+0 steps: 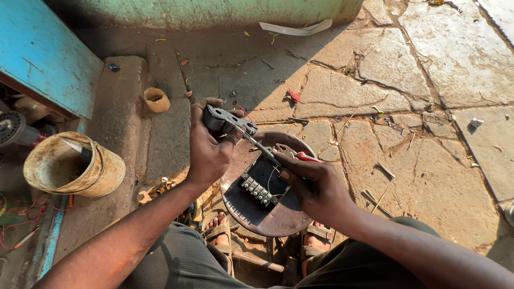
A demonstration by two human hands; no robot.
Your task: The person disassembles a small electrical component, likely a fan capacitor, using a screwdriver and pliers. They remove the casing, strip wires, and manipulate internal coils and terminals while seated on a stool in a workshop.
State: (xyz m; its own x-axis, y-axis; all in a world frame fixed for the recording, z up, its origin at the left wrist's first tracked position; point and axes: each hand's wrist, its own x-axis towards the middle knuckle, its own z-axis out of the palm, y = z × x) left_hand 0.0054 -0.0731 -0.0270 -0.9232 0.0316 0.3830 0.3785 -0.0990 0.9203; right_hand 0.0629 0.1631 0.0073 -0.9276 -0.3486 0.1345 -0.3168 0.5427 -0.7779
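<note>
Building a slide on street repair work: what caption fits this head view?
Left hand holds a dark metal part while the right hand works a screwdriver into it above a round tray.

You sat at an outdoor roadside repair spot, a makeshift workshop. Cracked stone paving [407,128] littered with scraps lay to your right; a worn blue cabinet [45,59], a grimy bucket [72,166] and loose red wires [24,219] stood at your left.
</note>
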